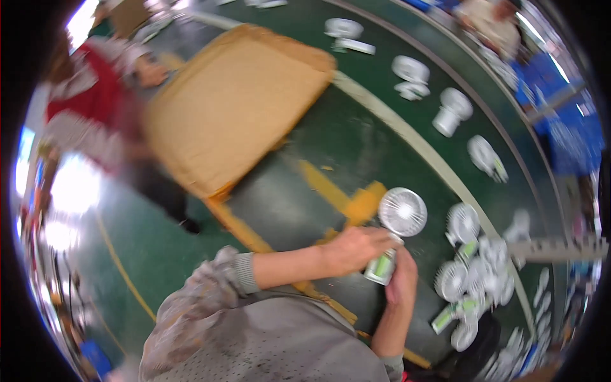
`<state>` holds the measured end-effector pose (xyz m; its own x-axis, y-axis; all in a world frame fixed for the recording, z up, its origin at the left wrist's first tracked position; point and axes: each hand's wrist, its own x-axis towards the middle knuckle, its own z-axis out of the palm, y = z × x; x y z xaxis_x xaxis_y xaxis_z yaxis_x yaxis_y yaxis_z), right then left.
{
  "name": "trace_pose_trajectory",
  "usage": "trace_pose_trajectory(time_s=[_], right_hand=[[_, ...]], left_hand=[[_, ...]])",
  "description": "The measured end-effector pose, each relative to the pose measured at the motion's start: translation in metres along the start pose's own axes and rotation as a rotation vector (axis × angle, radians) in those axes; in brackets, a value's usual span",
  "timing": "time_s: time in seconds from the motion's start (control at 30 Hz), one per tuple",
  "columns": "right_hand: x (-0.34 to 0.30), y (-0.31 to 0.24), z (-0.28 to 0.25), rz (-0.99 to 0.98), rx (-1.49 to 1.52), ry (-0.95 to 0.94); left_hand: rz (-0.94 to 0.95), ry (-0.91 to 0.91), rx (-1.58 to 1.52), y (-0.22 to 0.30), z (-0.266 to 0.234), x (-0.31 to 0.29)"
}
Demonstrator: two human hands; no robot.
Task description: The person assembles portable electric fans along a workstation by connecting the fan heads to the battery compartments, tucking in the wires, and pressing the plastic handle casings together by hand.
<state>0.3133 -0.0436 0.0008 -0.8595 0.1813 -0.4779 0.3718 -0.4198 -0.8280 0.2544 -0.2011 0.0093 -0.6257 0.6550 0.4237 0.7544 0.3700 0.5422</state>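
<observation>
A small white handheld fan [403, 212] with a round slatted head is held over the green worktop, its head pointing away from me. My left hand [356, 250] has its fingers closed at the fan's neck, just below the head. Wrapped along the right side of the handle [380, 267] is my right hand [403, 278]; a green-and-white patch shows on that handle. To the right of my hands lies a heap of similar white fans [476, 275], some with green patches on their handles.
A brown cardboard tray [242, 105] rests at the far left of the worktop. Beyond a pale strip, spaced white fans [453, 111] lie along a curving green belt. A grey bar [560, 249] juts in from the right. A person in a red vest [102, 95] stands left; another person [493, 25] sits far right.
</observation>
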Motion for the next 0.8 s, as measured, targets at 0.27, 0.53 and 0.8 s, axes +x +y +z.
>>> trace_pose_trajectory(time_s=[0.27, 0.53, 0.8], right_hand=[[-0.003, -0.003, -0.007, -0.007, 0.064, -0.257], [-0.002, 0.001, -0.006, -0.05, 0.046, -0.265], [-0.001, 0.004, -0.005, -0.054, 0.079, -0.274]], left_hand=[[-0.016, -0.081, -0.046, 0.009, -0.009, 0.013], [0.066, -0.21, 0.125, 0.014, -0.008, 0.015], [0.063, -0.351, 0.162, 0.017, -0.011, 0.025]])
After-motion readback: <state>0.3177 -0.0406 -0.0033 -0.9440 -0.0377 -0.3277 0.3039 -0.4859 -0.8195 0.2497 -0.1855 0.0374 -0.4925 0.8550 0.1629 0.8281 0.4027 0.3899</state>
